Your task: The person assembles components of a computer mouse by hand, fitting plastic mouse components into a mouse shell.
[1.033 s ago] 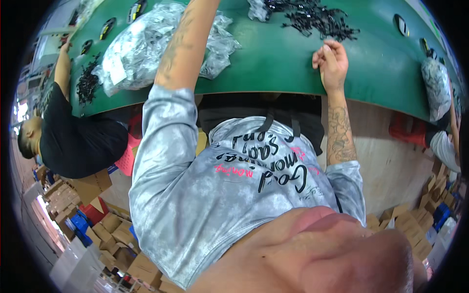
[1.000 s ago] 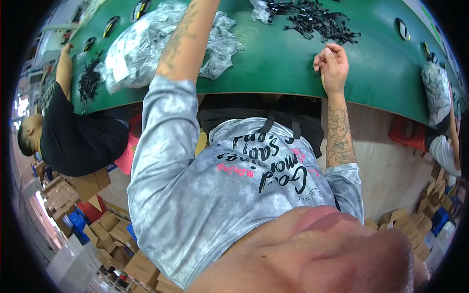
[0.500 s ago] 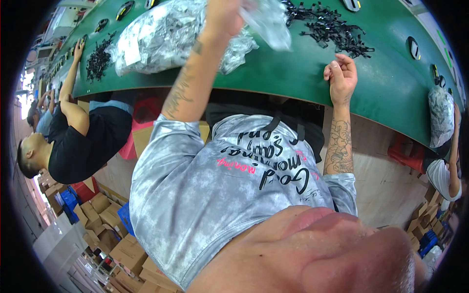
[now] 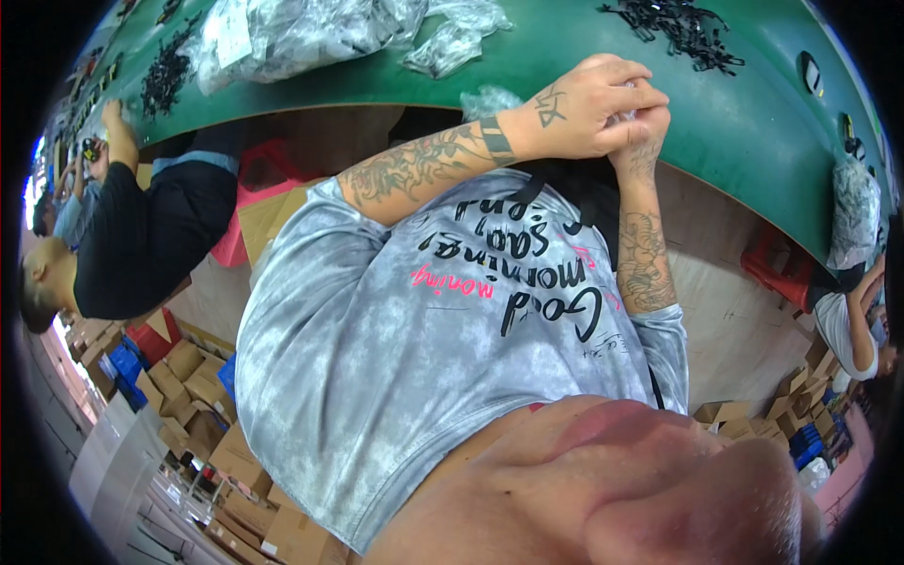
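My left hand and my right hand meet over the near edge of the green table, in front of my chest. The fingers of my left hand are closed, and a bit of clear plastic bag shows between the two hands. My right hand is closed too, partly hidden behind the left; what it grips cannot be made out. More crumpled clear plastic shows beyond my left wrist. A heap of small black plastic parts lies on the table beyond my hands.
A large bundle of clear plastic bags lies at the left, beside loose bags. Another black heap and a co-worker in black are further left. At the right are a black device, a filled bag and another person.
My left hand has come back from the plastic bundle, down and right, to meet my right hand. The bag it swung in the air is now mostly hidden.
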Demonstrator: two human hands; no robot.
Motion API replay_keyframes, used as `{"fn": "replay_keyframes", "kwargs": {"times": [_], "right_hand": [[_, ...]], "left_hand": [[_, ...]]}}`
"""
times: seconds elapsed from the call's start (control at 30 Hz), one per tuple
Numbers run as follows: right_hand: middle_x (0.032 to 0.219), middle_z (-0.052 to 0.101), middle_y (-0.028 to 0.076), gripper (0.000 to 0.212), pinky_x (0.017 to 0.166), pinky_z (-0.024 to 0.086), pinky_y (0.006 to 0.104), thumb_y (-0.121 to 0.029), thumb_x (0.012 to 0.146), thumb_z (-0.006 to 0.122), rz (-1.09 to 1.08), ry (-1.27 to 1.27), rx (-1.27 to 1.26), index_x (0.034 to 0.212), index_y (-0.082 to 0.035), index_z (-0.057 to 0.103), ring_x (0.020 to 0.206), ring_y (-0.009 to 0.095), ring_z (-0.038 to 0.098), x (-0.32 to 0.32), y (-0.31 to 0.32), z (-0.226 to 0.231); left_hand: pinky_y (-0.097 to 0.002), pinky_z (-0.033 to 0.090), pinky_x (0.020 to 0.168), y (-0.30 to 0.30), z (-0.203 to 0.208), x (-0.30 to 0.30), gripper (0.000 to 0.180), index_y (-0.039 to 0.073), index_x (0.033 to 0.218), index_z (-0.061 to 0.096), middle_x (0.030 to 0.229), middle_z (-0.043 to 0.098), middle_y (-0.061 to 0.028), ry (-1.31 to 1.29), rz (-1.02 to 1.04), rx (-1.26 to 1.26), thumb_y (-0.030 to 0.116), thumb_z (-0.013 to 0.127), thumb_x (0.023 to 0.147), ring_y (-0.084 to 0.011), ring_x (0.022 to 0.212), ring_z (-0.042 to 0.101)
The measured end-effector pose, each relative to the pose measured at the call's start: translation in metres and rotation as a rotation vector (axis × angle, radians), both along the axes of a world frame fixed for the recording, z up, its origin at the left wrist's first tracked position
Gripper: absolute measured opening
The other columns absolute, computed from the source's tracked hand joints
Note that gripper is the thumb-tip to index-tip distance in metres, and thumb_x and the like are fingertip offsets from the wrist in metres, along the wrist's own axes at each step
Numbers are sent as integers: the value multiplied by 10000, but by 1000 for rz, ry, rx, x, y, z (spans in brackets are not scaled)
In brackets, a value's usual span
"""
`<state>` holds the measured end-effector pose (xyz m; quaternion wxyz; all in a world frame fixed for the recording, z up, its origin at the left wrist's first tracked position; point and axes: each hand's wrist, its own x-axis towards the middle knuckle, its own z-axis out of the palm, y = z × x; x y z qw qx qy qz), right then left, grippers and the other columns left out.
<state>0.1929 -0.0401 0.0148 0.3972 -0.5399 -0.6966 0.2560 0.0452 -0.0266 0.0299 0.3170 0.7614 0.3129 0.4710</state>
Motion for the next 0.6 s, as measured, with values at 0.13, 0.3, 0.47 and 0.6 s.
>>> {"fn": "replay_keyframes", "kwargs": {"times": [0.13,0.3,0.47,0.6], "right_hand": [[1043,734,192,480,721,571,308,-107,926,690,42,480,-402,1337,37,490,811,208,737,-30,-16,29],[957,731,204,549,751,581,374,-248,905,764,192,-139,-555,1305,31,510,787,283,742,-46,-51,62],[898,719,224,222,751,567,484,-153,896,701,249,-349,-102,1071,-18,682,843,451,685,-63,-21,7],[834,739,95,167,633,563,340,-91,924,674,291,232,-428,1077,-30,699,672,201,706,-60,2,11]], "left_hand": [[-375,570,849,23,-28,-27,298,68,1193,726,1067,731,-134,-98,214,-36,70,665,902,-278,947,712],[-203,422,540,43,-37,-45,124,39,1116,650,751,567,36,-595,318,-312,80,563,1037,-26,577,475],[-236,428,524,41,-8,-49,149,18,1073,675,710,589,11,-731,-30,-647,124,586,1019,-68,576,517],[-281,450,512,29,37,-77,156,9,968,692,704,637,-17,-190,140,244,156,643,954,-120,548,565]]}}
